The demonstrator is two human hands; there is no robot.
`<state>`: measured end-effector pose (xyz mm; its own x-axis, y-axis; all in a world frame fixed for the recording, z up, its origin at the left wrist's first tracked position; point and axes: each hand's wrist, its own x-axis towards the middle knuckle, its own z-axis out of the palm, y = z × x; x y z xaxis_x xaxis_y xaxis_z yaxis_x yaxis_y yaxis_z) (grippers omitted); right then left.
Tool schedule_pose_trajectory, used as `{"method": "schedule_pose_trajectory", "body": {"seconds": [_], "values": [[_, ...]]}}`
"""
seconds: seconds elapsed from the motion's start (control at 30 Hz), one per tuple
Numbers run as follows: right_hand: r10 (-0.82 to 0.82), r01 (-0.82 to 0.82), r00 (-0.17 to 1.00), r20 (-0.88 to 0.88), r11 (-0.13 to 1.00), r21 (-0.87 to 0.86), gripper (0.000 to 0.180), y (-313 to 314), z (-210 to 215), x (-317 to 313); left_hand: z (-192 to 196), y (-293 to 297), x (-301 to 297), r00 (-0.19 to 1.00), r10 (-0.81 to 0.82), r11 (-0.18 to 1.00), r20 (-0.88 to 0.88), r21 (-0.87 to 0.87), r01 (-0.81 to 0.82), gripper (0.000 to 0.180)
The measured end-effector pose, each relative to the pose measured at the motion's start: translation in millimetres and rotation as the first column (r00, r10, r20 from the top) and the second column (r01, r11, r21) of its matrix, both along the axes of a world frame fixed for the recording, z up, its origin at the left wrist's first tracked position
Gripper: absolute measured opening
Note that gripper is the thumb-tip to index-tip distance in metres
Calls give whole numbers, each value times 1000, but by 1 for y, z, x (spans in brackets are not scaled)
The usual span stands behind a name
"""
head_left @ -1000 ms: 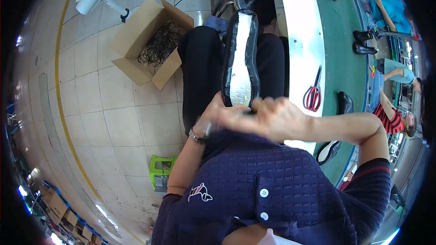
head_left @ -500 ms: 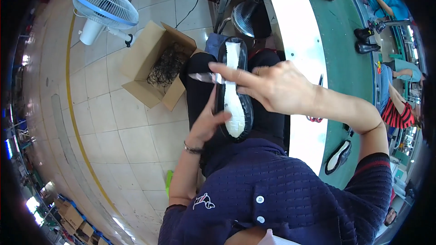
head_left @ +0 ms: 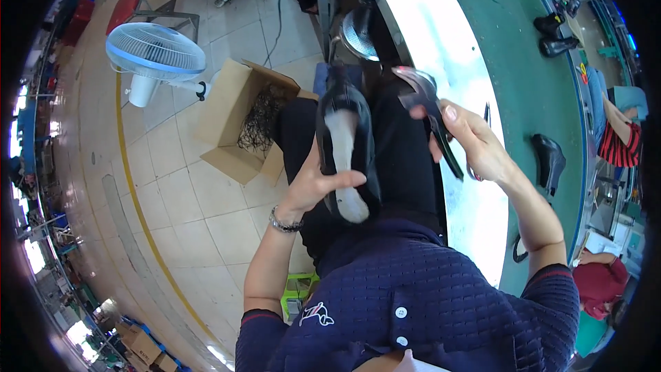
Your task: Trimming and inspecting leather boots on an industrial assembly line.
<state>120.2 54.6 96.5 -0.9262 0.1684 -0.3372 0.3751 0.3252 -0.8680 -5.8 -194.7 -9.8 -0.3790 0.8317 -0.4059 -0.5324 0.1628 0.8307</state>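
The left hand (head_left: 318,189) is in the middle of the frame. It is closed around a black shoe (head_left: 346,148) and holds it from the side, with the thumb lying across the pale inside. The shoe points up the frame, over the person's lap, and its open side faces the camera.

The right hand (head_left: 475,145) is to the right of the middle. It is closed on a pair of pliers (head_left: 430,114) with dark handles. The shiny metal head of the pliers points up and left, just beside the shoe but not touching it.

The shoe looks light, since one hand can hold it up. The black part looks like soft, bendy leather, and it looks smooth, so it might slip. The bottom and the heel end likely feel stiffer, so the sides near the middle seem like a good place to hold it. The pliers look hard and heavier, and the handles are the place to grip them.

Further out, an open cardboard box (head_left: 234,131) sits on the tiled floor at the upper left, next to a white fan (head_left: 155,52). A green table (head_left: 544,83) runs down the right side, with more black shoes (head_left: 549,158) on it.
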Motion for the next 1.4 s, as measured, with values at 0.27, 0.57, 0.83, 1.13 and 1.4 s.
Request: {"method": "schedule_pose_trajectory", "body": {"seconds": [0.27,0.57,0.83,1.13,1.4], "values": [[55,144,965,257,709,-690,27,-23,-42,63,-50,-2,56,962,-33,987,-270,140,73,145],[211,94,919,334,706,-702,43,-40,-55,64,-33,8,42,999,-26,967,25,254,19,110],[305,5,858,414,800,-600,58,-48,-40,62,1,41,66,934,355,934,-32,55,-353,60],[421,-365,827,373,906,-215,66,-40,-24,51,0,43,72,942,302,953,-149,13,-303,42],[328,-146,772,545,925,-350,64,-48,-14,35,2,50,66,921,364,928,-138,-27,-371,38]]}}
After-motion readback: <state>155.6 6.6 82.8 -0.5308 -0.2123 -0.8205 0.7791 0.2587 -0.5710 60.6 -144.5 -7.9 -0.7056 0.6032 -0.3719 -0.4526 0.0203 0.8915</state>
